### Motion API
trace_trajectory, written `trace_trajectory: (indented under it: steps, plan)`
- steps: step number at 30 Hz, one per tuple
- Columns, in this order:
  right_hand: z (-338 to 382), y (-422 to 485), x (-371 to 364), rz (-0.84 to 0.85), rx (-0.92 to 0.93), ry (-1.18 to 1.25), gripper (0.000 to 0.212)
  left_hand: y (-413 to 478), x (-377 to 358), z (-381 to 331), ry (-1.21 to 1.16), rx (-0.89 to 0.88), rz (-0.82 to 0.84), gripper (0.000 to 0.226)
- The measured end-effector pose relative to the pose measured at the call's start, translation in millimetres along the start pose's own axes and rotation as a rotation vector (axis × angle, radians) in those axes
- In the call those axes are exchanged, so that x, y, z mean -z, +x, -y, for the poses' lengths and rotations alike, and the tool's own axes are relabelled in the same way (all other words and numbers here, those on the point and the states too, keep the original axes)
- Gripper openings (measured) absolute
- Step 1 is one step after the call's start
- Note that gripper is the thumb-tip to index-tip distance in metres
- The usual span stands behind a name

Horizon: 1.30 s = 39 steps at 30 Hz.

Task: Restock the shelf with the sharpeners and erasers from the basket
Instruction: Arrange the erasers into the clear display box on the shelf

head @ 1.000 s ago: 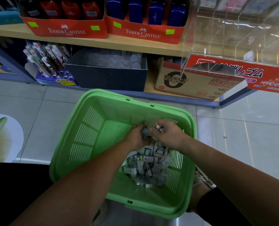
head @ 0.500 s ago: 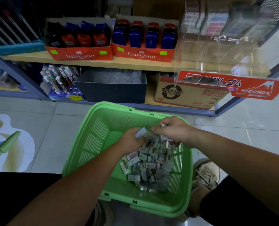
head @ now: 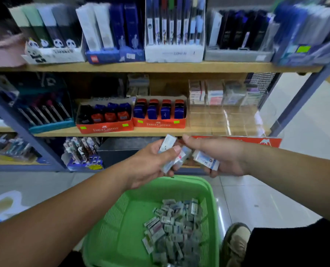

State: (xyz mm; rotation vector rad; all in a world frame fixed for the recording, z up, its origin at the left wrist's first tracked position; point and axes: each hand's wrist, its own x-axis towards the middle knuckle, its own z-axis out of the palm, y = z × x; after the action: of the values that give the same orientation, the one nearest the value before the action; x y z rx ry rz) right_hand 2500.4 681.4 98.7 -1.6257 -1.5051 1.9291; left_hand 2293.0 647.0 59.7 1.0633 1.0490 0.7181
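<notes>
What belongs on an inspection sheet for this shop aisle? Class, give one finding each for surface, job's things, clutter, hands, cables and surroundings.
Surface: wooden shelf with a clear bin beside red boxes.
Job's things: loose erasers heaped in the green basket.
Clutter: nothing seen.
Hands: left hand grips a few small packets; right hand grips one eraser.
Cables: nothing seen.
Surroundings: tiled floor; a shoe beside the basket.

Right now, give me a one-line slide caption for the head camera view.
Left hand and right hand hold small wrapped erasers above the green basket, in front of the stationery shelf.
</notes>
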Motion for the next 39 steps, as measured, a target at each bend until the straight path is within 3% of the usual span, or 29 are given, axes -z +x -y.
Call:
trace_trajectory:
  steps: [3, 8, 16, 21, 29, 31, 35, 39]
  plan:
    - [12.6, -10.5, -9.2, 0.019, 0.133, 0.061, 0.051, -2.1, -6.4, -23.7, -0.131, -0.037, -0.037, 0.035]
    - [19.6, 1.1, -16.7, -0.22, 0.256, 0.072, 0.052, 12.6, -17.3, -42.7, -0.228, -0.051, -0.111, 0.04]
    - [16.0, 31.7, 14.4, -0.27, 0.253, 0.162, 0.029, 62.0, -12.6, -36.1, -0.178, -0.035, -0.109, 0.038]
    - [14.1, 52.8, 39.2, -0.342, 0.238, 0.25, 0.027, 79.1, 4.1, -25.2, -0.071, 0.004, -0.13, 0.028]
    - [5.4, 54.8, 71.5, -0.329, 0.256, 0.363, 0.031, 104.3, 1.6, -46.0, -0.107, 0.06, -0.194, 0.018]
    - [0.4, 51.4, 80.0, -0.371, 0.269, 0.367, 0.032, 115.5, -11.3, -57.8, -0.118, 0.079, -0.219, 0.033]
    - [-9.8, 43.4, 104.9, -0.485, 0.275, 0.421, 0.036, 144.5, -46.2, -77.8, 0.143, 0.036, -0.324, 0.056]
    - [-21.8, 32.6, 133.5, -0.519, 0.299, 0.531, 0.042, 169.0, -77.1, -92.1, 0.358, -0.07, -0.373, 0.035]
